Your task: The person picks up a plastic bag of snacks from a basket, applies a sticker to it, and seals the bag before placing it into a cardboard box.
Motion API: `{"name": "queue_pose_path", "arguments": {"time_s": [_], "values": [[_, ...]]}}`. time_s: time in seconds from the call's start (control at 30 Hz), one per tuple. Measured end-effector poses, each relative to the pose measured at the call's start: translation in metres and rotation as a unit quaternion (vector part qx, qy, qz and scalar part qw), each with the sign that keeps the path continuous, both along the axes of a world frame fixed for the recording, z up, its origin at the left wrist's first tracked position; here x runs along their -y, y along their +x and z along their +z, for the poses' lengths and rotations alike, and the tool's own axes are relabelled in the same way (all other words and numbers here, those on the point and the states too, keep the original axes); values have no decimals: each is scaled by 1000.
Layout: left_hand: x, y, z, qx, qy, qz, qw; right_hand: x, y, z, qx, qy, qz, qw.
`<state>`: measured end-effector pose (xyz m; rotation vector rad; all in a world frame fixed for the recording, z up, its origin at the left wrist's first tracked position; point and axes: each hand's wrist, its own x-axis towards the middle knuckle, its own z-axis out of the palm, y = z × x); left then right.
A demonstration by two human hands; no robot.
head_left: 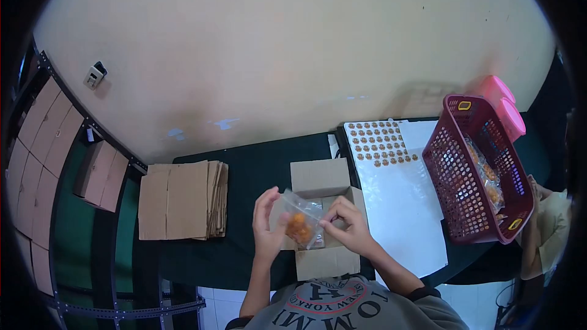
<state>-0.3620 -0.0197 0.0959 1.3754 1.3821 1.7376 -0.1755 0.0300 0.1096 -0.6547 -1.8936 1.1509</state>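
Above an open cardboard box (327, 264), a clear plastic bag (301, 227) with orange pieces inside hangs tilted between my hands. My right hand (350, 227) pinches the bag's right edge with thumb and fingertips. At the bag's left side, my left hand (266, 225) has its fingers stretched upward and apart from the thumb, and the thumb touches or lies behind the plastic. The box's flaps are folded outward, and other clear packaging shows in it, partly hidden by the bag and my hands.
Flattened cardboard boxes (183, 200) are stacked at left. A sheet of round stickers (379, 142) lies on a white surface (400, 208) to the right. A maroon basket (455, 192) holds more bags (488, 174). Another person's arm (533, 232) is beside it. Shelved boxes (36, 165) stand far left.
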Motion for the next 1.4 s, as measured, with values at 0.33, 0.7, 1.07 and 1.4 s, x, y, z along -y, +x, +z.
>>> {"name": "queue_pose_path", "arguments": {"time_s": [0.33,0.7,1.07,1.4], "values": [[7,35,-47,-178,-79,-77,978,13,-13,2,-89,-146,8,985],[7,27,-63,314,-274,-238,877,-18,7,-52,-73,-344,83,933],[-24,37,-152,205,-208,-120,949,-37,18,-151,-108,-459,-44,881],[-19,38,-255,-386,-312,-175,850,-32,17,-276,-18,-482,-154,863]]}}
